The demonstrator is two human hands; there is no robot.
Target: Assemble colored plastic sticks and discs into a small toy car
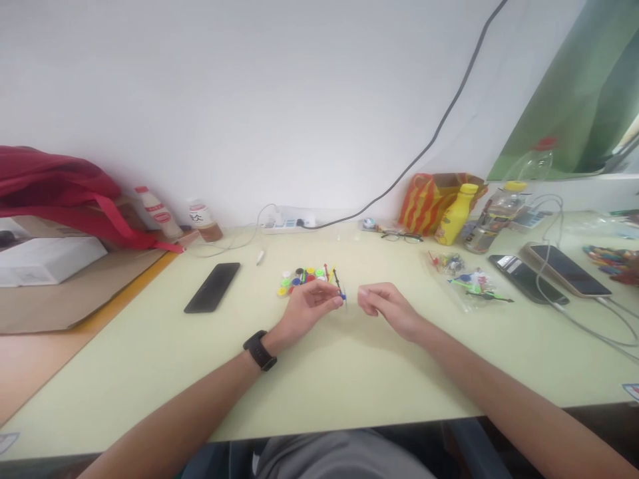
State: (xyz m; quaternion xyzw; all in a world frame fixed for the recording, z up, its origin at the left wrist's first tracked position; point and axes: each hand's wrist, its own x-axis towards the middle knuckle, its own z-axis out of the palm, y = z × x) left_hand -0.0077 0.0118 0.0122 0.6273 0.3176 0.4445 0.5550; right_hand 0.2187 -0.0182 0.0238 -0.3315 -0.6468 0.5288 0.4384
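Note:
My left hand [305, 307], wearing a black watch [260, 350] on its wrist, pinches a small blue piece [343, 297] between thumb and fingertips. A thin, pale line runs upright at that piece, too fine to make out. Just right of it, apart from the left, my right hand [387, 306] is closed with thumb against curled fingers; whatever they may hold is hidden. Behind the left hand lie several small round coloured discs [282, 291] in yellow, green, white, red and blue. Beside them are arrow-shaped pieces, one red and one black [337, 276].
A black phone [212, 287] lies to the left. Rightward are clear bags of small coloured parts [476, 286], two more phones [569, 269] with cables, a yellow bottle [456, 214] and a striped bag [417, 203]. A power strip [289, 223] and glasses [402, 236] lie by the wall.

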